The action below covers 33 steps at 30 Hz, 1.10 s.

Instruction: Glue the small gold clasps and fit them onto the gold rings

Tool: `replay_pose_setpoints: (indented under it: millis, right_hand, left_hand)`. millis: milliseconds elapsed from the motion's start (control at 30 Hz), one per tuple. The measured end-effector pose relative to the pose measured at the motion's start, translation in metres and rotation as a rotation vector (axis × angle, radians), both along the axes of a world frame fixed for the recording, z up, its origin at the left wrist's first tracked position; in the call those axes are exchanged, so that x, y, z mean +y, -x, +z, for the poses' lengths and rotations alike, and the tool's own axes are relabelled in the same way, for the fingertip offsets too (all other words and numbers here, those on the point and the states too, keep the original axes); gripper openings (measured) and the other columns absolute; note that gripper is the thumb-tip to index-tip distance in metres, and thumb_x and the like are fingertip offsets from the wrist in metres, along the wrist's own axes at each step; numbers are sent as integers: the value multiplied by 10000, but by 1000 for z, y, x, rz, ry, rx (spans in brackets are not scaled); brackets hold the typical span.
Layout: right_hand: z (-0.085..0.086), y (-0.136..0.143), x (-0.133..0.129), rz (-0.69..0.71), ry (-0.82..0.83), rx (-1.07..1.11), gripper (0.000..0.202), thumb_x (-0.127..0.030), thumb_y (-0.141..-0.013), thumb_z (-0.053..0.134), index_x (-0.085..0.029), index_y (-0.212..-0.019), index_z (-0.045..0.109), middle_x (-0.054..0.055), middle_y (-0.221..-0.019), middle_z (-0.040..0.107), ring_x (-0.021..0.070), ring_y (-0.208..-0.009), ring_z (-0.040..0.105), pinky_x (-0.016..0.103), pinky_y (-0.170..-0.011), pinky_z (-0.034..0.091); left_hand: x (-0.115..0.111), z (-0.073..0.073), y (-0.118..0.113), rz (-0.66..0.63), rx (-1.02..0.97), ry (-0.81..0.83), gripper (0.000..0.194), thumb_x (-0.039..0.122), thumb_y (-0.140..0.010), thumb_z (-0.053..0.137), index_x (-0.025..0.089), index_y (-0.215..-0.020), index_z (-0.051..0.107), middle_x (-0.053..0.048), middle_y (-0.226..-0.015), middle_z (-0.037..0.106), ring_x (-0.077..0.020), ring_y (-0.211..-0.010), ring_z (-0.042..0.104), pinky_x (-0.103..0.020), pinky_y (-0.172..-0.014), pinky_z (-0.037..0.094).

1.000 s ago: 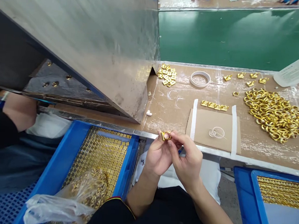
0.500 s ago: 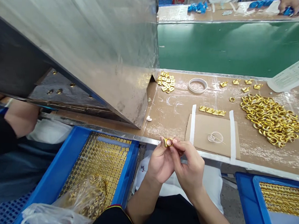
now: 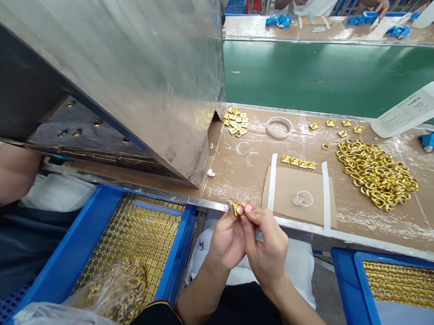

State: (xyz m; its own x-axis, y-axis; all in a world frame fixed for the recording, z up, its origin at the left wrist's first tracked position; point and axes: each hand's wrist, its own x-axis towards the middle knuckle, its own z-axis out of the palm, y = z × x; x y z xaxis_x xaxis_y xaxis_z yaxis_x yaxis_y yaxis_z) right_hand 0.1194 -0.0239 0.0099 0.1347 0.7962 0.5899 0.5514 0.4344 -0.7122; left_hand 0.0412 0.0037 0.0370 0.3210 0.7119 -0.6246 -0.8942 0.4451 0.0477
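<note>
Between my two hands, over the bench's front edge, is a gold ring with a flat, wide top. My left hand pinches its flat side between thumb and finger, palm turned up. From the right, thumb and fingers of my right hand close on the band. Just beyond lies a cardboard pad with white tape strips, bearing a small clear plastic loop. Several gold square-topped pieces line its back edge. A large heap of gold rings lies to the right, a smaller gold pile at the left.
A slanted metal housing blocks the left. Blue trays of gold pieces stand at lower left and lower right. A tape roll, a tilted plastic bottle and a green belt lie behind. Other people's hands show beyond.
The camera view has shifted slightly, showing more on the right, including the bottle and blue items. Both my hands keep hold of the ring in nearly the same pose.
</note>
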Motion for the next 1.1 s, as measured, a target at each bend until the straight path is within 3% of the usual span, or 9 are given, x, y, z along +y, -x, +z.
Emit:
replay_pose_setpoints:
  millis: [200, 400, 700, 900, 1000, 1100]
  right_hand:
    - [1, -1, -1, 1, -6, 21, 172, -62, -964, 601, -226, -1008, 633, 44, -865, 732, 188, -804, 743, 268, -688, 621]
    - [3, -4, -3, 19, -34, 26, 201, -46, -959, 602, -224, -1044, 637, 49, -901, 747, 189, -831, 748, 278, -721, 638]
    - [4, -4, -5, 16, -86, 8, 250, -25, -954, 607, -209, -1118, 646, 70, -933, 756, 202, -889, 753, 303, -764, 656]
    - [1, -4, -3, 45, -105, 35, 273, -1, -933, 612, -200, -1115, 652, 70, -921, 760, 203, -892, 758, 287, -773, 656]
    - [1, -4, -2, 92, -104, 68, 294, 5, -930, 605, -206, -1128, 656, 65, -938, 770, 205, -910, 763, 297, -802, 658]
    - [1, -5, -2, 131, -82, 89, 275, -18, -929, 623, -213, -1119, 666, 61, -940, 775, 211, -907, 767, 322, -837, 660]
  left_hand:
    - [-1, -1, 1, -26, 20, -21, 589, 261, -1093, 368, 150, -584, 642, -28, -706, 591, -83, -653, 609, -160, -689, 548]
    - [-4, -3, 0, -66, 16, -13, 582, 266, -1103, 338, 134, -649, 678, -41, -767, 638, -65, -662, 628, -122, -672, 535]
    - [-8, -11, 1, -110, -130, -124, 481, 325, -1062, 489, 126, -656, 651, -31, -818, 614, -53, -695, 636, -111, -707, 543]
    - [-7, -15, 5, -127, -83, -254, 364, 318, -913, 742, 149, -625, 597, -11, -837, 567, -72, -705, 580, -160, -717, 529]
    - [-7, -19, 10, -129, -35, -363, 375, 347, -774, 875, 156, -630, 585, 0, -845, 531, -85, -718, 544, -189, -745, 521]
    - [-7, -22, 14, -121, 33, -446, 414, 403, -729, 901, 162, -633, 579, 0, -852, 501, -105, -764, 526, -210, -785, 510]
